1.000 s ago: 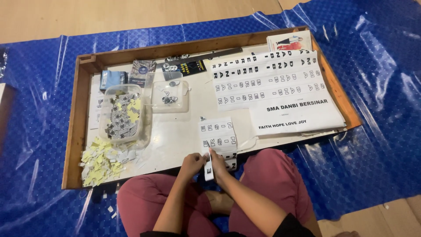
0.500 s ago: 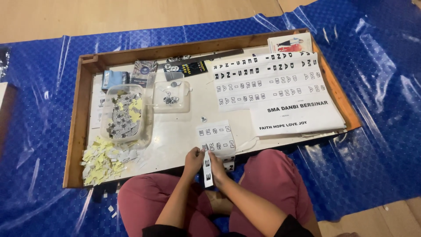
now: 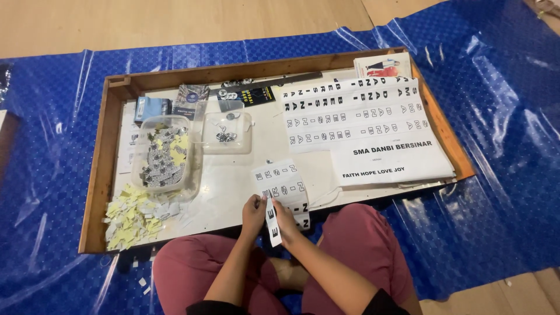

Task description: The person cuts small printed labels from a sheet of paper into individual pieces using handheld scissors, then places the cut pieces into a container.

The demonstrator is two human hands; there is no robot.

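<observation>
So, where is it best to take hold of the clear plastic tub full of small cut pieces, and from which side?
Grip the clear plastic tub by its long side walls near the rim, coming from above. It stands upright, open-topped and full, so a level lift probably avoids spilling. Its near end touches the pile of yellow paper scraps, so avoid coming from there.

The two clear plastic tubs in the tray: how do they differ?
The left tub is larger and piled with small cut printed pieces; the middle tub is smaller and nearly bare, with only a few dark bits. The left tub sits beside the yellow paper scraps; the middle tub does not. Both are clear and lidless.
</observation>
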